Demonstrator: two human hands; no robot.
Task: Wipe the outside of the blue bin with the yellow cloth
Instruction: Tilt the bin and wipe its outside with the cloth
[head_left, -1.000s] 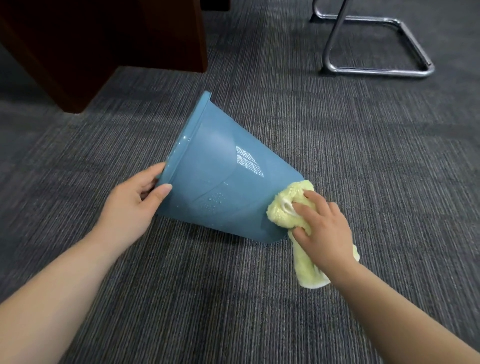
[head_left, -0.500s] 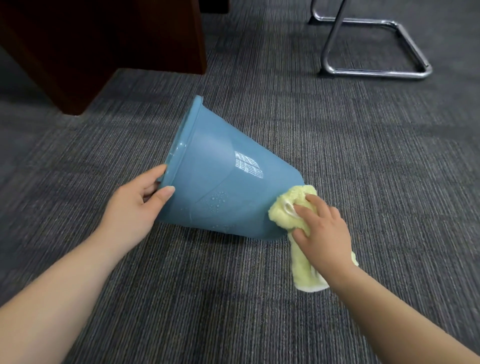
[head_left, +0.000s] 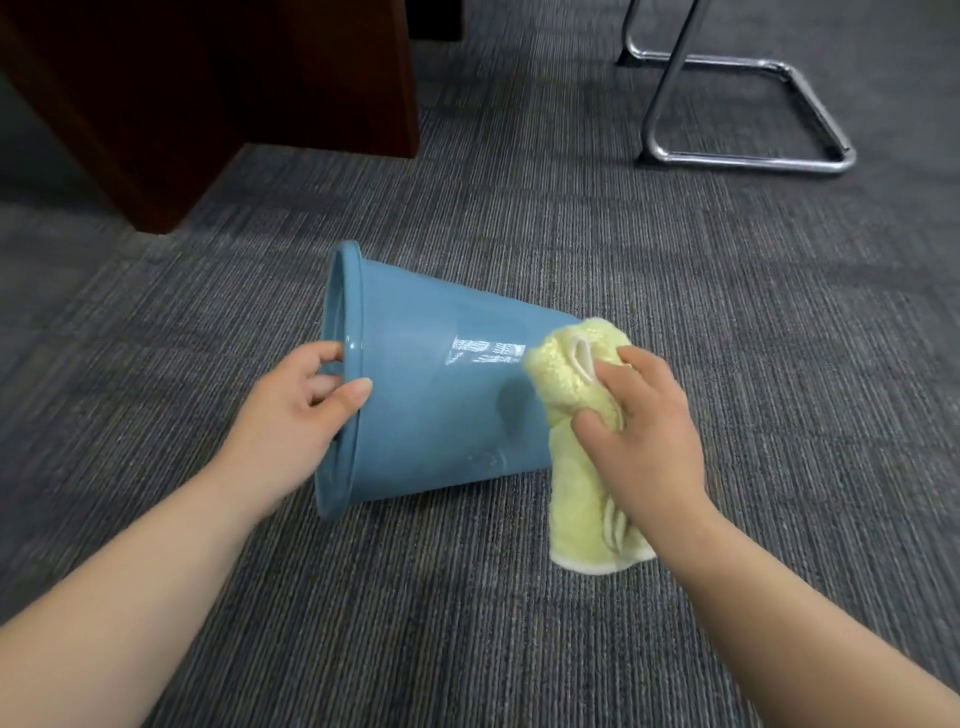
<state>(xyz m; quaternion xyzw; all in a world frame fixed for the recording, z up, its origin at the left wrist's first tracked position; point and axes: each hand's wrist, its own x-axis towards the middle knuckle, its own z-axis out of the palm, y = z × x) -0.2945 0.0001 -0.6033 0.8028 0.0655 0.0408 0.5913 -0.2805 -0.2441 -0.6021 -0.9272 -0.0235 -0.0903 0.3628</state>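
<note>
Left hand (head_left: 296, 415) is clamped on the rim of the blue bin (head_left: 441, 395), thumb lying across the outside of the lip and the fingers curled over the edge into the mouth. Right hand (head_left: 644, 431) is closed around the yellow cloth (head_left: 571, 389), fingers spread over the bunched top of it and pressing it against the bin's side wall near the base end. A loose tail of the cloth hangs down below the wrist, and its pale hemmed edge reaches the carpet (head_left: 467, 623). A small white loop shows on the cloth just beside the fingertips.

The bin lies on its side between the 2 hands, mouth turned to the left, narrow base to the right, its lower rim down on the carpet. A bright window reflection sits on the upper wall, right next to the cloth, and a few faint droplets show low on the wall near the base.

Both forearms are bare and come in from the bottom corners. The carpet is dark grey with fine ribbed stripes. Further out, a dark wooden desk (head_left: 234, 93) stands at the upper left, well apart from the bin, and the chrome tube frame of a chair (head_left: 748, 161) rests on the carpet at the upper right.
</note>
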